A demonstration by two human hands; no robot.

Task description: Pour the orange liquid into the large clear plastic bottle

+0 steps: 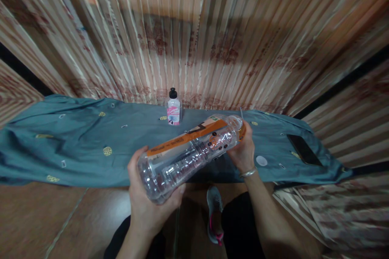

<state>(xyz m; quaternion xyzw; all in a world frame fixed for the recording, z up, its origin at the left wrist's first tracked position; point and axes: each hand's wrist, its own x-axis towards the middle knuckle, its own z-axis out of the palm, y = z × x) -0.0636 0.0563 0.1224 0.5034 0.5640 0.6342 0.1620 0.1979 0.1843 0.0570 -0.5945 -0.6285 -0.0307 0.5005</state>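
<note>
A large clear plastic bottle with an orange label (188,156) lies almost level in the air, held between both hands above the near edge of a surface covered with a teal cloth (75,137) dotted with small gold motifs. The bottle slants from lower left to upper right, base toward the person and neck end farther away.

The left hand (146,206) cups the ribbed base from below. Its grip is clamped on the bottle, with the thumb up the near side and the fingers wrapped under the bottom. The right hand (243,151) closes its grip around the neck end, and a thin silver bracelet (248,173) sits on that wrist.

On the cloth behind the bottle stands a small clear bottle with a black cap and a pink label (174,111), upright and well apart from the hands. A small white round disc (261,160) lies on the cloth just beside the right wrist. Farther right, a flat black phone (304,149) rests near the end of the surface.

Below the hands, a grey shoe with pink trim (214,214) shows on the brown floor. A striped pinkish curtain (212,28) hangs behind the surface.
</note>
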